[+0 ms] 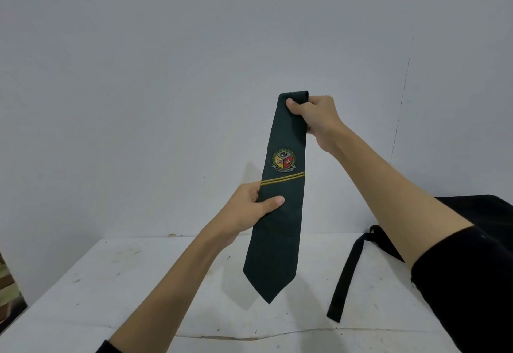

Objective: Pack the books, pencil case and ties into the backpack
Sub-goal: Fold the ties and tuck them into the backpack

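The left hand (251, 208) pinches the tie (280, 208) partway down, thumb across its front, probably to steady it. The tie hangs upright above the table (111, 283), tip clear of it. The right hand (311, 115) grips its folded top, likely for folding. The backpack (488, 213) (half hidden) lies at the right.

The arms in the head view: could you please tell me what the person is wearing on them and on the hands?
Both forearms are bare, with black sleeves pushed up: the right sleeve ends near the elbow, and the left sleeve shows only at the bottom edge. The left hand and right hand show no gloves, rings or watch.
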